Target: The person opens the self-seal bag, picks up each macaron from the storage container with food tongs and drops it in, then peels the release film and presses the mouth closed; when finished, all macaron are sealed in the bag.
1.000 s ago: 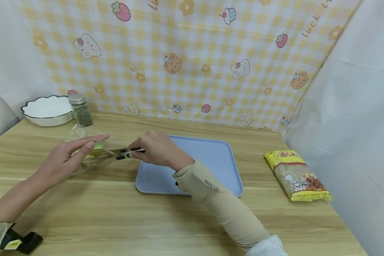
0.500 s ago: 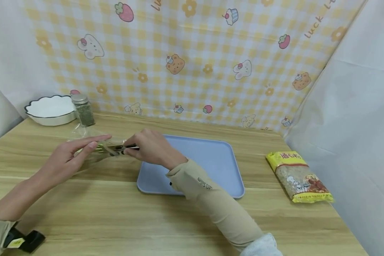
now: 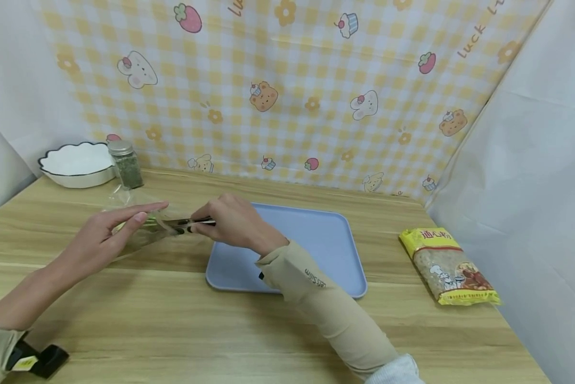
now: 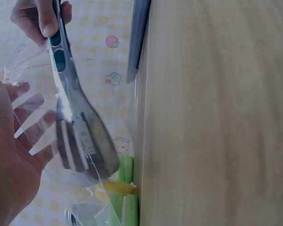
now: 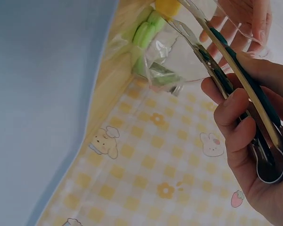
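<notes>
Across the back of the workspace: hanging cloth (image 3: 287,69), yellow and white check, printed with bears, strawberries, cupcakes and flowers. At the right side: sheet (image 3: 532,176), plain white. Beneath: table (image 3: 220,341), pale wood grain. On the table, near the middle: tray (image 3: 311,234), blue, rectangular, low rim, upper left corner covered from the head view. To the left of the tray: bag (image 3: 121,197), clear plastic, crumpled, outline hard to follow. Toward the right edge: packet (image 3: 450,266), yellow ends, clear middle with pale contents, printed cook; lying flat, well apart from the tray. At the left rear: dish (image 3: 78,178), white, scalloped, dark-rimmed. Over the bag: left hand (image 3: 102,232), fingers straight and spread, thumb apart from forefinger, touching the clear film. Above the tray's left part: right hand (image 3: 229,221), fingers and thumb wrapped round the tongs (image 4: 75,101); metal, dark grips, arms close together, slotted end at the bag and seen through film; contents, if any, impossible to tell. Just beside the dish: jar (image 3: 128,169), upright, clear, metal lid, dark green contents. Seen through the bag: green pieces (image 4: 130,209), stick-like; touching them, yellow piece (image 4: 120,187).
</notes>
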The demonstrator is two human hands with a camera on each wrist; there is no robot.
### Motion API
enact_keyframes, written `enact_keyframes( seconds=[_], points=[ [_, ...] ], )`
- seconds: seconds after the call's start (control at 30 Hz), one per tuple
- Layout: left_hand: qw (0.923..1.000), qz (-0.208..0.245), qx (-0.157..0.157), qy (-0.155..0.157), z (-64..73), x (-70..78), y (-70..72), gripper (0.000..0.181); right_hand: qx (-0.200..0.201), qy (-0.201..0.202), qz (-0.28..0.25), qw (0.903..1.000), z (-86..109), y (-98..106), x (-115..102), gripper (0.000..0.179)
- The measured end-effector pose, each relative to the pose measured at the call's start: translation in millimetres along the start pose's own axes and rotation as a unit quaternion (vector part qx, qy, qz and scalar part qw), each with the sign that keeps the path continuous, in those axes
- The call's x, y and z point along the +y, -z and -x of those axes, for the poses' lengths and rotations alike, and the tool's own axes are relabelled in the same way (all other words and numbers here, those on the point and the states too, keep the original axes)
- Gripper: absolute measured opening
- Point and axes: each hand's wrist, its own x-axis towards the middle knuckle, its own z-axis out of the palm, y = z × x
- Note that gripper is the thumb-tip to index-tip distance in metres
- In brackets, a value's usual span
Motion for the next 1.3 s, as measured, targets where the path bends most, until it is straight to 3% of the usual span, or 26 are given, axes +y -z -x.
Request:
enact_keyframes(
  seconds=[0.27, 0.57, 1.0, 1.3],
  points=[
    [1.0, -0.004, 0.005, 0.0, -0.3, 0.3, 0.0, 0.037, 0.019, -0.004, 0.038, 0.9991, -3.8, -4.7, -6.4, 0.026],
    [1.0, -0.003, 0.003, -0.005, -1.7, 0.3, -1.1, 0.038, 0.024, -0.015, 0.019, 0.9994, -1.6, -6.1, -6.4, 0.024],
    [1.0, -0.001, -0.001, 0.002, -1.1, 0.8, -1.1, 0.036, -0.003, -0.039, 0.02, 0.999, 12.0, -4.8, -3.9, 0.021],
    [1.0, -0.001, -0.002, 0.002, -0.7, 0.0, -1.2, 0.036, 0.008, -0.018, 0.024, 0.9995, 7.6, -11.7, -7.3, 0.022]
  ],
)
